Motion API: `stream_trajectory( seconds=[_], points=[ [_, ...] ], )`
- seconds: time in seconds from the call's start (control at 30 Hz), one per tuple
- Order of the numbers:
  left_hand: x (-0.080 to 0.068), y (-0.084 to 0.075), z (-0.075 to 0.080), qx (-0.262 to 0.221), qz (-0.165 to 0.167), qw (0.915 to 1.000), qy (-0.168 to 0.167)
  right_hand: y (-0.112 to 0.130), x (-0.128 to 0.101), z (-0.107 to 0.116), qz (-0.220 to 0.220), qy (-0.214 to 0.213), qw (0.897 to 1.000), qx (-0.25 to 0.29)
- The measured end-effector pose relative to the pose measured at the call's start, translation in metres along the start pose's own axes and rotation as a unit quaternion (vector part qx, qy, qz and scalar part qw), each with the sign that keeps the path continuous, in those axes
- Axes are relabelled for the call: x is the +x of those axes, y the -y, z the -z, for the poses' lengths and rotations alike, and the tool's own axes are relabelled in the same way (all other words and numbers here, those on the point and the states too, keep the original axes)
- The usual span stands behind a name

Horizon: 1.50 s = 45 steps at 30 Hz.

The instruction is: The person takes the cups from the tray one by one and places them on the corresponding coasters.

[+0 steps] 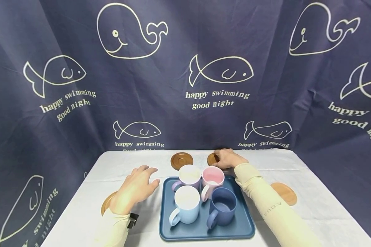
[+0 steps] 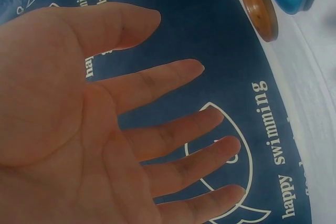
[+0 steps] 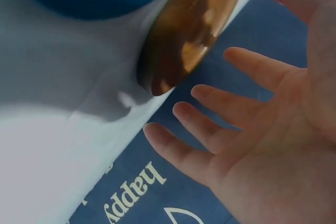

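Over coaster (image 3: 191, 30) | right hand (image 3: 273, 129) spread | head view: knuckles only

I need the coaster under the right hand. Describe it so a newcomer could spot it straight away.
Start at the blue tray with four mugs on the white table. Look past the tray's far edge, behind the pink mug, where two round wooden coasters lie side by side. The one you want is the right-hand coaster: unlike its fully visible neighbour, it is partly covered by the right hand.
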<state>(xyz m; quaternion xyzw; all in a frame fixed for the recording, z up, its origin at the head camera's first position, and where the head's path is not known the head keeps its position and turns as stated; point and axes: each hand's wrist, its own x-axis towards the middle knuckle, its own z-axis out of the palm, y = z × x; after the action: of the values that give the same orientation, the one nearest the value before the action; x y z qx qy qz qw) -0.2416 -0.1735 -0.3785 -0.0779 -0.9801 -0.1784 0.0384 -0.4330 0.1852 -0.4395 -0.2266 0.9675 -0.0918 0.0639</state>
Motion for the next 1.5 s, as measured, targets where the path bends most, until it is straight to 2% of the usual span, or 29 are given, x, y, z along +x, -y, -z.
stream_trajectory(
  seconds=[0.17,0.4,0.6,0.9,1.07,1.3,1.5],
  points=[
    [0.000,-0.001,-0.001,0.000,-0.001,1.0000,0.000,-0.001,-0.008,0.004,-0.010,-0.012,1.000,0.012],
    [-0.001,-0.001,-0.001,0.000,-0.002,1.0000,0.004,0.001,-0.026,0.015,-0.005,-0.056,0.998,0.029],
    [-0.002,-0.002,-0.001,-0.003,-0.002,1.0000,0.007,0.003,-0.044,0.026,-0.018,-0.067,0.996,0.055],
    [-0.002,-0.001,-0.004,-0.007,0.000,0.9999,0.009,0.002,-0.082,0.031,0.016,-0.145,0.989,0.038],
    [0.000,0.000,-0.003,-0.001,-0.003,1.0000,0.008,0.008,-0.105,0.036,0.004,-0.158,0.987,0.031],
    [0.002,0.001,0.000,0.000,-0.005,0.9999,0.010,0.020,-0.135,0.050,-0.012,-0.147,0.989,0.027],
    [0.003,0.002,0.001,0.002,-0.007,0.9999,0.010,0.028,-0.160,0.051,-0.033,-0.093,0.995,0.019]
  ],
)
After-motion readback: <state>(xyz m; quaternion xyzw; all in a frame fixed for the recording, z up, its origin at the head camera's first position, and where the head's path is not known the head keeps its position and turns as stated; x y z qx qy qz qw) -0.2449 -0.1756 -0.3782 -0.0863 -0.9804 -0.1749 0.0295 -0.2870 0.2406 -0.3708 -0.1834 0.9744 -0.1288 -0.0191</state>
